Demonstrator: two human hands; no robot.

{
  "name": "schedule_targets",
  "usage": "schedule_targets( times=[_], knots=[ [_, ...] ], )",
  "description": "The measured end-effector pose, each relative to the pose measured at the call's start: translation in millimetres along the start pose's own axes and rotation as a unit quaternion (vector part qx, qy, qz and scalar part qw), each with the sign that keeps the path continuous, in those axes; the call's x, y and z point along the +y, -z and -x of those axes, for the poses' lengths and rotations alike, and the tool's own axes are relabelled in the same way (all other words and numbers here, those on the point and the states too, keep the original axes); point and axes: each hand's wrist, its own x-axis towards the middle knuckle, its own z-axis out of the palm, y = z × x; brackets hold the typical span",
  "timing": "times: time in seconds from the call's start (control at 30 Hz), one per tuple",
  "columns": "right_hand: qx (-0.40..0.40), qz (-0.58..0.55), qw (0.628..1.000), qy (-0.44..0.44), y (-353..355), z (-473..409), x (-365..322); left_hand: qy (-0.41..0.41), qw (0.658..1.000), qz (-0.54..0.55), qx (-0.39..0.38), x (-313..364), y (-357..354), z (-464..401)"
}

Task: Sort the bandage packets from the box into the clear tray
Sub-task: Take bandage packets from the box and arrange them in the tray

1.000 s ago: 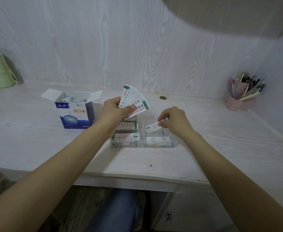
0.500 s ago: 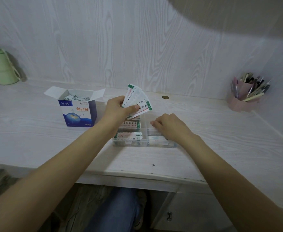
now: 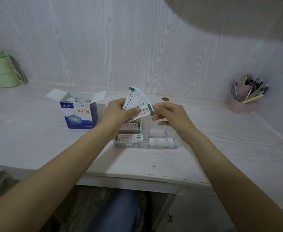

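My left hand (image 3: 119, 111) holds a fan of several white bandage packets (image 3: 138, 102) above the clear tray (image 3: 177, 145). My right hand (image 3: 170, 116) pinches the right end of the front packet in that fan with thumb and forefinger. The tray sits on the desk below both hands and has divided compartments with packets lying in them (image 3: 130, 137). The open blue and white box (image 3: 79, 112) stands to the left, with more packets inside it.
A green cup (image 3: 1, 69) stands at the far left against the wall. A pink pen holder (image 3: 242, 97) full of pens is at the far right. A small round brass cap (image 3: 165, 99) sits in the desk behind the hands.
My right hand put a packet down in the tray's right side, then rose to the fan in my left hand and took hold of the front packet's end.
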Motion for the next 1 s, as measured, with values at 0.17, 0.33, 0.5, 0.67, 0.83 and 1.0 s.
schedule_targets(
  times=[0.17, 0.33, 0.5, 0.67, 0.83, 1.0],
  knots=[
    [0.049, -0.041, 0.998, 0.006, -5, -2, -3, 0.021, 0.998, 0.033, -0.046, 1, -4, 1],
    [0.056, -0.045, 0.997, 0.023, -3, 1, -3, 0.028, 0.996, 0.065, -0.045, -1, -2, 0],
    [0.065, -0.040, 0.997, 0.026, -6, 3, -4, 0.052, 0.997, 0.036, -0.046, 2, -4, -2],
    [0.070, -0.011, 0.997, 0.005, -7, 2, -5, 0.062, 0.995, 0.012, -0.075, 4, -4, -1],
    [0.093, -0.030, 0.995, -0.008, -3, 5, -3, 0.056, 0.996, 0.015, -0.063, 3, 1, -3],
    [0.083, 0.031, 0.996, 0.022, 4, 9, 1, 0.040, 0.999, 0.009, -0.026, 5, 1, -1]
  ],
)
